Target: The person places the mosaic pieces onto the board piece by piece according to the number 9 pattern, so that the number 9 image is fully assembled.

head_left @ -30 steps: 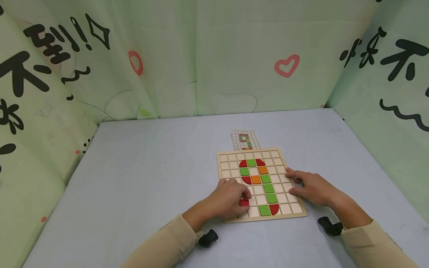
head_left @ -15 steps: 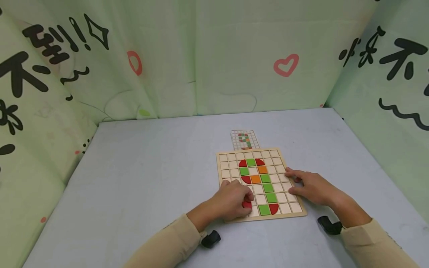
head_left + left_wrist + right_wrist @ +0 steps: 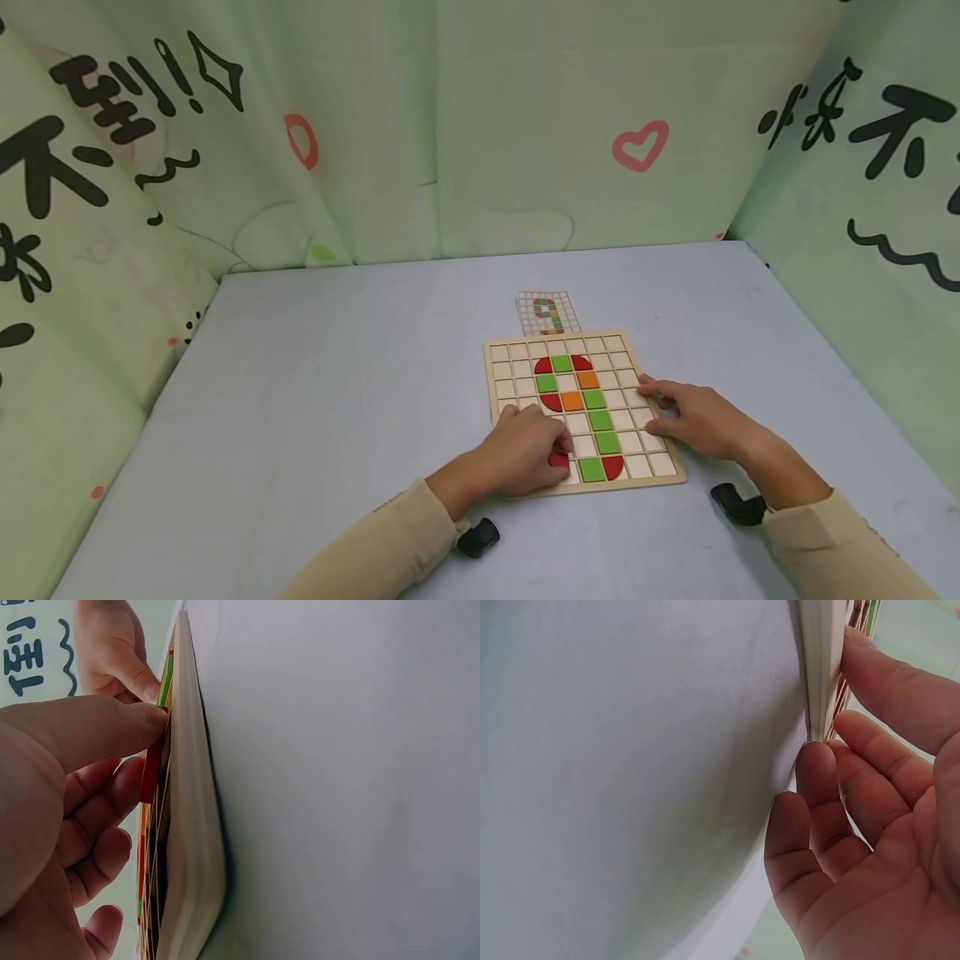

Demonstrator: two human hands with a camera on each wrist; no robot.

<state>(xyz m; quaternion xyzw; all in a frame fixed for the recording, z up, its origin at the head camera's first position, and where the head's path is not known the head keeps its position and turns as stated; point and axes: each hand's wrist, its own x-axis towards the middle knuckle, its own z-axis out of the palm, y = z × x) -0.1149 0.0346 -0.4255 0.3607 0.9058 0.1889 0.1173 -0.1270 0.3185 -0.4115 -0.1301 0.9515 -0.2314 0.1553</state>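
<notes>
My left hand [image 3: 523, 450] pinches a red tile [image 3: 151, 774] between thumb and finger, low over the near rows of the wooden grid board [image 3: 630, 483]. In the left wrist view the red tile stands up against the board's face. A green tile [image 3: 592, 470] and a red rounded tile [image 3: 612, 467] lie to its right in the nearest row. Other red, green and orange tiles form a shape up the middle of the board. My right hand [image 3: 705, 421] rests at the board's right edge, thumb and fingers extended and touching the rim.
A small printed grid card [image 3: 547, 310] with a coloured pattern lies just behind the board, its near part covered. The board sits on a pale table [image 3: 337, 375], and printed green curtains [image 3: 480, 125] hang around the back and sides.
The left hand has slid slightly right and toward me with the red tile, bringing it nearer the green tile in the front row. The right hand and board have stayed in place.
</notes>
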